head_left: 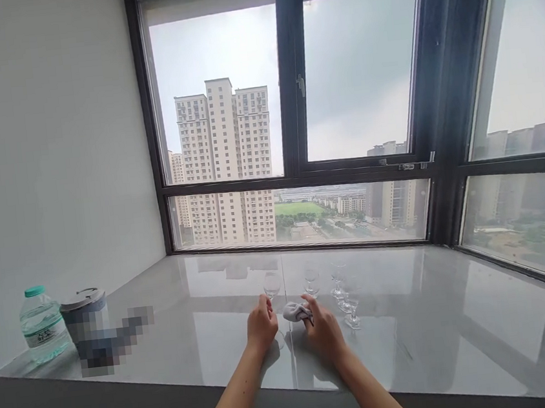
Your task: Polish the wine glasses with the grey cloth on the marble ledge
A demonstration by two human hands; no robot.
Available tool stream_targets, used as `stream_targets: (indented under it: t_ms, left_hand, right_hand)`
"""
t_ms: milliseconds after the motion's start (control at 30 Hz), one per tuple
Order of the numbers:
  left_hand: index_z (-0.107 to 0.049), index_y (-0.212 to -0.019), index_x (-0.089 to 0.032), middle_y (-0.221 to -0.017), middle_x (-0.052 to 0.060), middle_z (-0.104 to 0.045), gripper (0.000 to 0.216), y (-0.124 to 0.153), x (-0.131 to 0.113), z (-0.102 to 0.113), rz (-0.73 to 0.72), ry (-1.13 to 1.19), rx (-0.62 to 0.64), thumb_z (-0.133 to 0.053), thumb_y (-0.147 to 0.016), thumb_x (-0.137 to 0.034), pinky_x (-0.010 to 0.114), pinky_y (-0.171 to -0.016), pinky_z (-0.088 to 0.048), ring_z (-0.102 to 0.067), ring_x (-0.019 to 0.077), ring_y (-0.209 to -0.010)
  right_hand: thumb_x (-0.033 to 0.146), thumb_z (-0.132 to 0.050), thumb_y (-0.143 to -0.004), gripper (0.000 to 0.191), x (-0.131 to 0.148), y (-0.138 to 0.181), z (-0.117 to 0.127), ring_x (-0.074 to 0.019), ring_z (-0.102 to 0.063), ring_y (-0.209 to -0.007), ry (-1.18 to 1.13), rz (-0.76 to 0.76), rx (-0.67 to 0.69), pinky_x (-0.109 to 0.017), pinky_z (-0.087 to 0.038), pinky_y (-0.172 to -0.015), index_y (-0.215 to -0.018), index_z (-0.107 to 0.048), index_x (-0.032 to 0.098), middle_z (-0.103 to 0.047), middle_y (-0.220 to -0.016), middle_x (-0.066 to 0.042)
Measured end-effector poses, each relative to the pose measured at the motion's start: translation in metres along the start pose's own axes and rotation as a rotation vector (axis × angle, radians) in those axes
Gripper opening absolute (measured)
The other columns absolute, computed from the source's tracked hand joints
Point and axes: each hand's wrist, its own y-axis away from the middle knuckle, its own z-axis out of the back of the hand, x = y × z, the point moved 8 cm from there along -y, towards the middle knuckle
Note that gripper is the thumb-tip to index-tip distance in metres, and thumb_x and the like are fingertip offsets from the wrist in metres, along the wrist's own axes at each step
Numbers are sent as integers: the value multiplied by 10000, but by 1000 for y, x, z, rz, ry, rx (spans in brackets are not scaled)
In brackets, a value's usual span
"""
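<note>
Above the grey window ledge (170, 344), my left hand (262, 325) is closed in a pinch at the stem of a small clear wine glass (272, 284). The bowl of that glass shows above my fingertips; its stem is mostly hidden by them. Just to the right, a crumpled light grey cloth (294, 312) is gripped in my right hand (325, 328), close to the wine glass but apart from its bowl. Beyond my right hand stands another stemmed glass (311, 283), and several more clear glasses (352, 317) form a row on the right.
At the ledge's left end stand a water bottle (43, 329) with a green cap and a dark lidded bucket (84, 314), partly blurred. A blurred dark object lies beside the bucket. Dark-framed windows (299, 178) rise behind the ledge, and a wall (52, 143) borders the left.
</note>
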Motion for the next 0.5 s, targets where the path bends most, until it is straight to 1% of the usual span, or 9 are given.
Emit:
stream_targets:
  t_ms: [100,167,267,367,433,500]
  left_hand:
    - [-535,-1115,-199,-791,2,-654,384,0,1,1,13,13,-9,-481,-792,1,251,-650,-350,-648,183,-742]
    - [-551,-1142,-208,-729,-12,-652,362,0,-2,-2,-9,16,24,-526,-809,-65,253,-638,-339,-654,196,-723]
    - [-637,-1011,-225,-703,-2,-673,218,1,-10,-8,-79,8,91,-591,-807,-160,256,-624,-316,-655,200,-702]
    - [-669,-856,-217,-702,15,-683,82,4,-17,-11,-146,-10,114,-620,-793,-198,261,-629,-318,-650,191,-689]
    - [-677,-851,-213,-665,10,-663,75,6,-21,-9,-173,-3,107,-624,-799,-227,266,-627,-322,-636,186,-659]
    - [-681,-891,-215,-630,-4,-634,109,8,-22,-6,-184,23,83,-621,-802,-237,267,-621,-319,-615,179,-628]
  right_hand:
    - [98,-453,-859,475,16,5,7,-245,-700,-1012,6,51,-70,-356,-555,-797,-1311,-490,241,-724,-1085,-81]
    - [97,-457,-866,461,26,9,8,-252,-700,-1024,11,85,-103,-370,-567,-808,-1301,-504,240,-729,-1072,-86]
    - [95,-460,-872,442,38,7,7,-255,-698,-1033,25,119,-142,-372,-575,-809,-1283,-524,243,-734,-1040,-78]
    - [104,-461,-881,424,45,-5,9,-255,-699,-1019,37,114,-170,-372,-570,-807,-1278,-532,238,-731,-1034,-81]
    - [101,-457,-879,439,46,-16,15,-252,-696,-1006,38,86,-183,-364,-562,-802,-1291,-523,235,-726,-1042,-81]
    - [105,-454,-875,451,44,-26,26,-248,-694,-991,34,43,-200,-354,-551,-795,-1304,-505,233,-722,-1038,-77]
